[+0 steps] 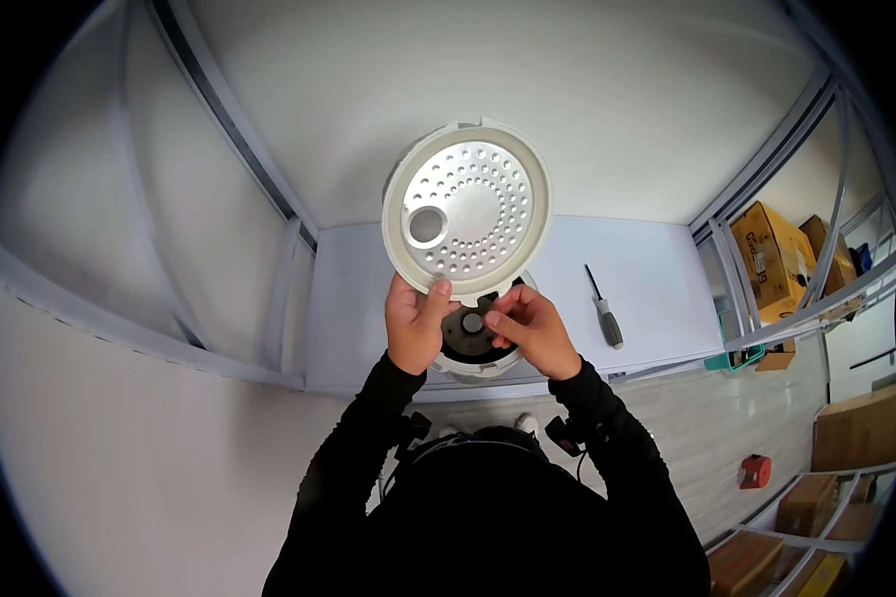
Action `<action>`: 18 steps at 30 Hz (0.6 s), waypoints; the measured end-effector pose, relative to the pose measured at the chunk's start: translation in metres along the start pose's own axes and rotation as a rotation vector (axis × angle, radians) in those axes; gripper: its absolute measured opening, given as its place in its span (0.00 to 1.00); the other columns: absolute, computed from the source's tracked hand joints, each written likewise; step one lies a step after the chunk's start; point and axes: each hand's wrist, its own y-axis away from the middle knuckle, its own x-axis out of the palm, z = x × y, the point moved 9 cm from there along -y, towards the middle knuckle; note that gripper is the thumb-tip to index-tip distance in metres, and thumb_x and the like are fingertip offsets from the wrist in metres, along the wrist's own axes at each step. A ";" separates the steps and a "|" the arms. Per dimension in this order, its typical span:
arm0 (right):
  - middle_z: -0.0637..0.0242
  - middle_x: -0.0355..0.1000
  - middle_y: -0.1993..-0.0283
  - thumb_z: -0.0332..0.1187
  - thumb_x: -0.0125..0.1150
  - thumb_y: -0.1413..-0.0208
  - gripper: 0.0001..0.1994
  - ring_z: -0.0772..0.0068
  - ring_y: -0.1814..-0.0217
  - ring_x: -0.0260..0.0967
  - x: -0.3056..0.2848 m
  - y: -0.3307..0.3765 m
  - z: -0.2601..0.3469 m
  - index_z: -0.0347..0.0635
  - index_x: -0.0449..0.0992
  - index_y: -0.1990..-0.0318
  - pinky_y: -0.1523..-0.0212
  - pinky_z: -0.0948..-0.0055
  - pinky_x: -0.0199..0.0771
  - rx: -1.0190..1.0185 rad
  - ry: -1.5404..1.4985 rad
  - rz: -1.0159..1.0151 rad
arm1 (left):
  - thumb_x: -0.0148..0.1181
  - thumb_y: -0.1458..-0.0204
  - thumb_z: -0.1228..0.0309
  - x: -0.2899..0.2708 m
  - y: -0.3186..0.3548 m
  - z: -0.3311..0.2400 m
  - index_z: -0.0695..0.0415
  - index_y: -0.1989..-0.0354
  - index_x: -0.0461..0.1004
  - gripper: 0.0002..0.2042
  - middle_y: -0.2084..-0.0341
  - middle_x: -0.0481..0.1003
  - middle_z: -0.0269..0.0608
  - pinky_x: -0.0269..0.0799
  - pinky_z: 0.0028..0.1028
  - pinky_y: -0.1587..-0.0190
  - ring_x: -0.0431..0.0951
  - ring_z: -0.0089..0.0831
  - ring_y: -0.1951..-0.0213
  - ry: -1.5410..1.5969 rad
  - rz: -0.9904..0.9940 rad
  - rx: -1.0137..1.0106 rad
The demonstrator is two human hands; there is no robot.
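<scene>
A rice cooker's round white lid (395, 249) stands raised, its dimpled metal inner plate (468, 211) turned toward me. The plate has a round hole on its left side. Below it, the cooker's base (478, 372) shows a dark interior with a round centre piece (472, 322). My left hand (415, 323) grips the lid's lower rim, thumb on the inner face. Fingers pinched, my right hand (531, 331) is closed at the lower right of the lid, beside the hinge area; what lies between its fingertips is too small to tell. Right of the cooker lies a screwdriver (606, 316) with a grey handle.
The cooker stands on a white table (358, 298) against a pale wall, with metal frame posts at both sides. To the right are a yellow carton (772, 261), a teal basket (737, 359), a red object (755, 472) on the floor and shelves with brown boxes (806, 504).
</scene>
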 end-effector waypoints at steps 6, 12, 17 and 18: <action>0.60 0.70 0.41 0.21 0.73 0.44 0.35 0.77 0.55 0.75 0.025 -0.003 0.030 0.39 0.57 0.34 0.59 0.77 0.80 -0.293 -0.073 -0.155 | 0.55 0.31 0.69 0.008 0.002 -0.009 0.64 0.36 0.62 0.19 0.43 0.74 0.49 0.86 0.31 0.51 0.81 0.34 0.46 0.060 0.019 0.019; 0.63 0.71 0.42 0.18 0.73 0.46 0.35 0.77 0.52 0.73 0.036 -0.012 0.021 0.37 0.59 0.34 0.52 0.77 0.80 -0.308 0.010 -0.077 | 0.64 0.41 0.80 -0.003 0.002 -0.024 0.66 0.35 0.61 0.27 0.43 0.74 0.49 0.80 0.33 0.47 0.80 0.32 0.46 -0.123 0.059 0.188; 0.66 0.74 0.46 0.17 0.71 0.44 0.30 0.80 0.53 0.73 0.049 -0.009 0.017 0.37 0.63 0.36 0.51 0.77 0.80 -0.217 0.056 -0.006 | 0.67 0.48 0.82 -0.016 -0.001 -0.042 0.69 0.45 0.72 0.21 0.52 0.80 0.47 0.78 0.31 0.49 0.82 0.31 0.51 -0.212 -0.099 0.137; 0.67 0.74 0.47 0.16 0.70 0.44 0.29 0.80 0.54 0.73 0.051 -0.010 0.017 0.37 0.63 0.36 0.51 0.77 0.80 -0.213 0.057 0.004 | 0.67 0.48 0.82 -0.019 -0.001 -0.042 0.69 0.45 0.72 0.21 0.52 0.80 0.47 0.78 0.31 0.49 0.82 0.31 0.51 -0.212 -0.115 0.139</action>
